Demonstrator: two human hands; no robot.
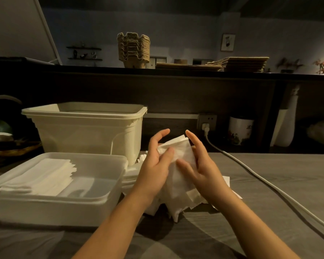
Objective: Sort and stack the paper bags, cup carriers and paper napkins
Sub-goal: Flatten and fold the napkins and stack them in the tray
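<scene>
Both my hands hold a bundle of white paper napkins (pixel 180 152) above the grey table. My left hand (pixel 157 165) grips its left side with the thumb laid across the front. My right hand (pixel 200 165) holds the right side, thumb on the front, fingers behind. More loose napkins (pixel 178 204) lie in a heap under my hands. A neat stack of napkins (pixel 39 176) sits in the shallow clear tray (pixel 108 197) at the left. On the high dark counter stand stacked pulp cup carriers (pixel 133 50) and flat brown paper bags (pixel 239 64).
A deep cream plastic tub (pixel 86 131) stands behind the tray. A white cable (pixel 266 184) runs from the wall socket (pixel 207 122) across the table to the right. A white jar (pixel 240 130) and a woven basket (pixel 13 148) sit at the back.
</scene>
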